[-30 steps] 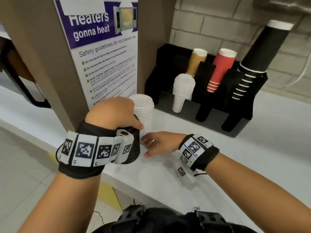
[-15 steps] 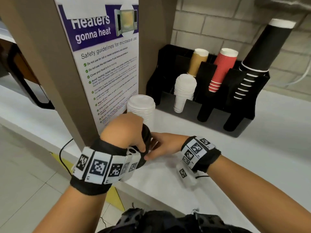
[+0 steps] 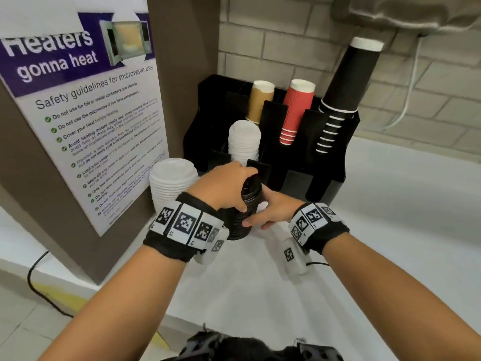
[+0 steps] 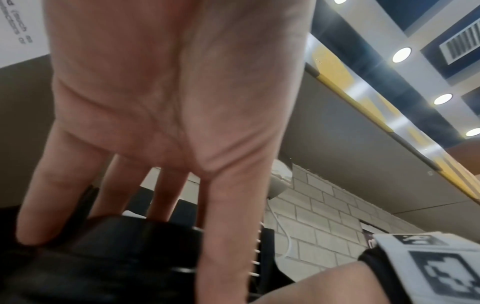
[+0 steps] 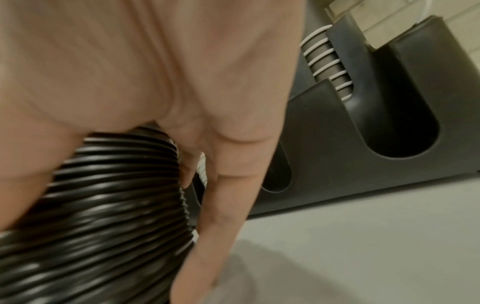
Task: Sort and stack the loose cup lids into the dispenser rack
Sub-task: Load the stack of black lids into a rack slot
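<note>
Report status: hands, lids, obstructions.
Both hands, left and right, grip the black lids. Stack off the counter, short of the rack. White lids stand beside it.

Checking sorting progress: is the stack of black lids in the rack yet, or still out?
Out. Both hands, left hand and right hand, hold the black lids in front of the rack.

A microwave safety poster (image 3: 86,121) covers the brown panel at nine o'clock. At twelve, tan (image 3: 260,102), red (image 3: 296,110) and black cups (image 3: 346,82) stand inverted before a brick wall (image 3: 281,35). A white cable (image 3: 411,82) hangs at two o'clock.
</note>
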Action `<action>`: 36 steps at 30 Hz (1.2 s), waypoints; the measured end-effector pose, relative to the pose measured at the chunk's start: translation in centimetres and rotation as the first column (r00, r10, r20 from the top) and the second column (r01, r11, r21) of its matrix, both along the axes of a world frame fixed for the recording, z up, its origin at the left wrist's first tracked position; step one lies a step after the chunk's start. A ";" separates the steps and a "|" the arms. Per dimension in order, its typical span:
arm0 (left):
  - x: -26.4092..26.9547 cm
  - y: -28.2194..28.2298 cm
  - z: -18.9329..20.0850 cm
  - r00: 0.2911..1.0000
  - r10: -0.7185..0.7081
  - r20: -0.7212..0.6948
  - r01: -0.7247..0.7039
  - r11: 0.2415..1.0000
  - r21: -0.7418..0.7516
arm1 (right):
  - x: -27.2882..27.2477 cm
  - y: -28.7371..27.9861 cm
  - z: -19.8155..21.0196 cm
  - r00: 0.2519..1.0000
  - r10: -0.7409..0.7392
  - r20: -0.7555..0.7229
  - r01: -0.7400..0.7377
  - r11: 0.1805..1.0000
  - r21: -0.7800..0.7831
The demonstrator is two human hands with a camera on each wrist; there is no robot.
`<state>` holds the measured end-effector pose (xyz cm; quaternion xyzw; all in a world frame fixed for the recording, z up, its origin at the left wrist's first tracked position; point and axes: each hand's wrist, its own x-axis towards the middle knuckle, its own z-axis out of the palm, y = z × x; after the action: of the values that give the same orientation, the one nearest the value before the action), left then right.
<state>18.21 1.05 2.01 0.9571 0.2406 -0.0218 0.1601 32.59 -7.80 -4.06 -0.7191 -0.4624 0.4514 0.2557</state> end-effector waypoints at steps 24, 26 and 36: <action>-4.2 2.7 -0.6 0.422 0.591 0.688 0.076 0.733 -0.676 | -2.2 7.2 4.8 0.855 0.104 0.509 -0.207 0.967 0.150; -4.3 2.8 -0.6 0.422 0.590 0.688 0.088 0.729 -0.679 | -2.3 7.4 4.5 0.854 0.112 0.507 -0.206 0.969 0.134; -4.4 3.3 -0.5 0.284 0.601 0.747 0.096 0.758 -0.645 | -1.8 7.3 6.4 0.922 -0.052 0.383 -0.090 0.935 0.343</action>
<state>13.83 4.32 1.47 0.6325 0.2427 0.4872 0.5510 30.83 -0.45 2.31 -0.7315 -0.5841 0.2125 0.2803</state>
